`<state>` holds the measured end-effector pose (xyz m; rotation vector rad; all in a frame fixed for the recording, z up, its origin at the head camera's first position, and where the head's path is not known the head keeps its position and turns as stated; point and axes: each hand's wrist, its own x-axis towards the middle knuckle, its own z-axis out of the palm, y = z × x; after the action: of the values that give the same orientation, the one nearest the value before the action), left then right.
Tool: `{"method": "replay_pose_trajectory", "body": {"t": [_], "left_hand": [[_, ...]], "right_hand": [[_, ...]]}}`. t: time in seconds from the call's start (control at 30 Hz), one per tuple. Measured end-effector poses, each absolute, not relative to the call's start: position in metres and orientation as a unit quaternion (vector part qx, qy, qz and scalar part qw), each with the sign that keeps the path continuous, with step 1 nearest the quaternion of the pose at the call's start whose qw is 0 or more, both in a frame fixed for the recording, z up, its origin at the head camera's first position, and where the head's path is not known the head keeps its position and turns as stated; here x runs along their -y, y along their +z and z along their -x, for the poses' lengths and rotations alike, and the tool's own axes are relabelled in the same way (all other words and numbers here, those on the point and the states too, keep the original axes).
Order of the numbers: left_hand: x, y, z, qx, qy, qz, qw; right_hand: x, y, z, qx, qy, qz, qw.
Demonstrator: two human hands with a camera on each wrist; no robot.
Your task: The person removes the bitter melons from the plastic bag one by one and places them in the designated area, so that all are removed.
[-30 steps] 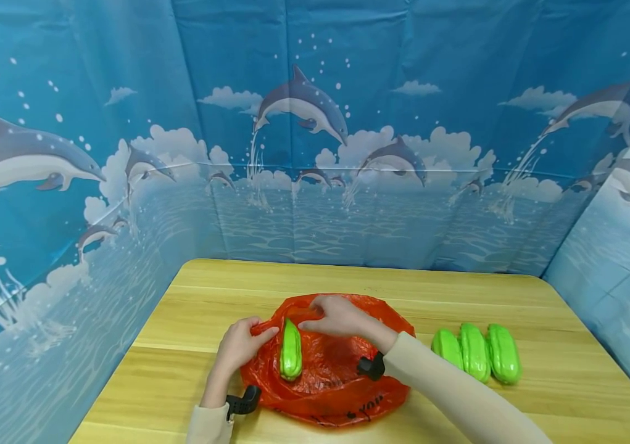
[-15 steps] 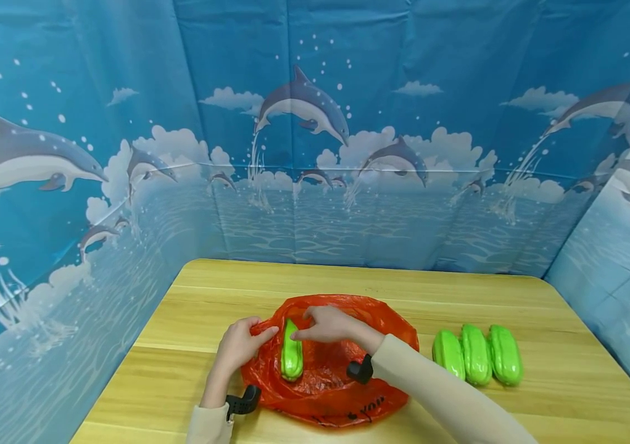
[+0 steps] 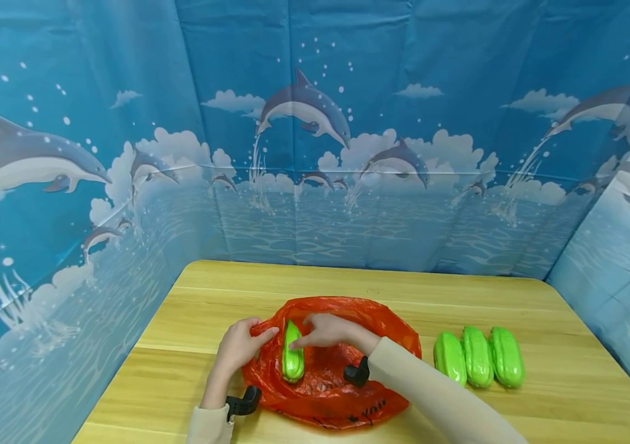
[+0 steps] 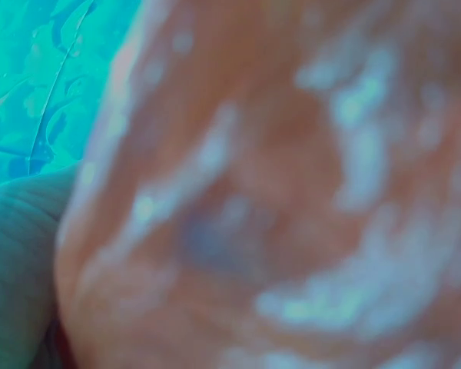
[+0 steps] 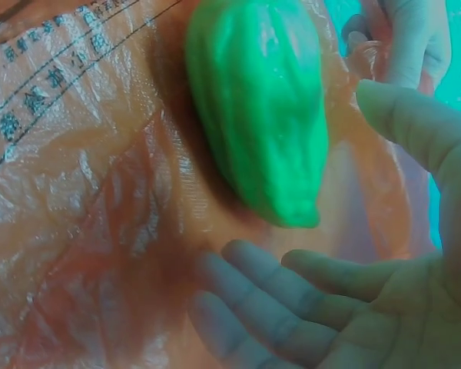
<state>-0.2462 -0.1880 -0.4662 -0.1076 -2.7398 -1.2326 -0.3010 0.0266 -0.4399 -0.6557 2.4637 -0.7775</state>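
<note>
A red plastic bag (image 3: 364, 317) lies spread open on the table. My left hand (image 3: 239, 347) pinches its left rim between thumb and fingers; in the left wrist view, blurred bag plastic (image 4: 276, 192) fills most of the picture. Inside the bag, near that rim, lies a glossy green, ridged, gourd-shaped vegetable (image 3: 293, 365) with a tapered far end. My right hand (image 3: 330, 331) reaches into the bag just right of the gourd's tapered end. Seen from the right wrist, its fingers (image 5: 273, 296) are spread and relaxed below the gourd (image 5: 265, 108), with a gap between them and it.
Three similar green gourds (image 3: 478, 357) stand side by side on the wooden table (image 3: 198, 287), right of the bag. My right forearm crosses the table in front of them. A blue dolphin-print curtain (image 3: 315, 222) hangs behind the table and along both sides.
My right hand has moved left and a little nearer, closer to the gourd's tapered end. The bag's right edge has shifted slightly outward. My left hand stays at the rim.
</note>
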Motion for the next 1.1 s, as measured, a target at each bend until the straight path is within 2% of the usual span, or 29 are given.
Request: {"method": "replay_pose_trajectory", "body": {"t": [0.5, 1.1], "left_hand": [[0.189, -0.466, 0.247, 0.908, -0.413, 0.035, 0.066], [0.190, -0.465, 0.247, 0.909, -0.411, 0.026, 0.065]], "right_hand": [[-0.026, -0.451, 0.305, -0.847, -0.370, 0.241, 0.295], [-0.023, -0.466, 0.310, -0.826, -0.407, 0.217, 0.325]]}}
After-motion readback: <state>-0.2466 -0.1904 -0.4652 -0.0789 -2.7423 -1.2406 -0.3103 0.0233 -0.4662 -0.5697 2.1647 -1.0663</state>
